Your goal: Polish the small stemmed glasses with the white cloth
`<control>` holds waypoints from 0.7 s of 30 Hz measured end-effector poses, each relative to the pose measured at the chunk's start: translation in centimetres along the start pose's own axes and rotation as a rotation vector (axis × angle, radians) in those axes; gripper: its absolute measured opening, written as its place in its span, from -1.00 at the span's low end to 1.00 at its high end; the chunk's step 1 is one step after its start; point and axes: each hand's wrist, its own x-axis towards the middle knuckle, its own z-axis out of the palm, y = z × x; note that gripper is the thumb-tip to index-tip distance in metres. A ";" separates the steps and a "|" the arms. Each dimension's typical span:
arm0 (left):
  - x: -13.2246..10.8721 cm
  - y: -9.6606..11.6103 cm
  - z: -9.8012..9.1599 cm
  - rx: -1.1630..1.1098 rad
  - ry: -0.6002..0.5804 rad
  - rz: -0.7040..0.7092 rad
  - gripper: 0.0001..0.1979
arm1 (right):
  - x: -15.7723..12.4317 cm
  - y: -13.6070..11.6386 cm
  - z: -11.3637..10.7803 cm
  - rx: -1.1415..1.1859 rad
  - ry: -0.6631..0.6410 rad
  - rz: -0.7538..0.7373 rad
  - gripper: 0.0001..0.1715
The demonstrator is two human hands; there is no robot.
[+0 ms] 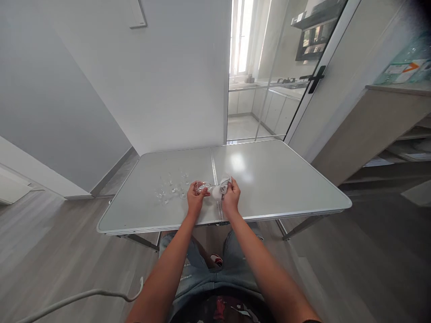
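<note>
My left hand (197,196) is closed around the bowl of a clear stemmed glass (206,187), which lies sideways just above the table with its stem toward the right. A white cloth (225,185) is bunched in my right hand (232,195), its fingers closed on it at the foot end of the glass. The cloth hides the glass's foot. Left of my hands stand several clear stemmed glasses (173,185), faint against the pale tabletop.
The folding table (276,179) has a metal rim and a centre seam. Behind it are a white wall (151,80) and a glass door with a black handle (316,79). On the right, a shelf unit (373,125) holds plastic-wrapped bottles. A pale hose (90,294) crosses the floor at lower left.
</note>
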 end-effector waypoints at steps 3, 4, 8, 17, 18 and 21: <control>0.0 0.0 -0.1 0.022 -0.013 0.005 -0.45 | 0.7 0.5 -1.0 0.117 0.101 0.102 -0.64; 0.0 0.0 -0.1 0.026 -0.020 0.008 -0.44 | 0.8 0.5 -1.5 0.085 0.122 0.103 -0.68; 0.1 -0.1 -0.1 0.025 -0.008 0.011 -0.40 | 0.4 -0.6 -3.5 -0.286 0.000 -0.050 -0.63; -0.2 0.7 0.0 -0.004 -0.069 0.057 -0.24 | -1.2 -2.1 -2.7 -1.061 -0.562 -0.335 -0.72; -0.2 0.8 0.0 -0.006 -0.078 0.058 -0.25 | -1.2 -1.9 -2.6 -1.097 -0.562 -0.329 -0.73; -0.2 0.8 0.2 -0.015 -0.110 0.051 -0.25 | -0.6 -1.3 -2.5 -1.151 -0.577 -0.349 -0.72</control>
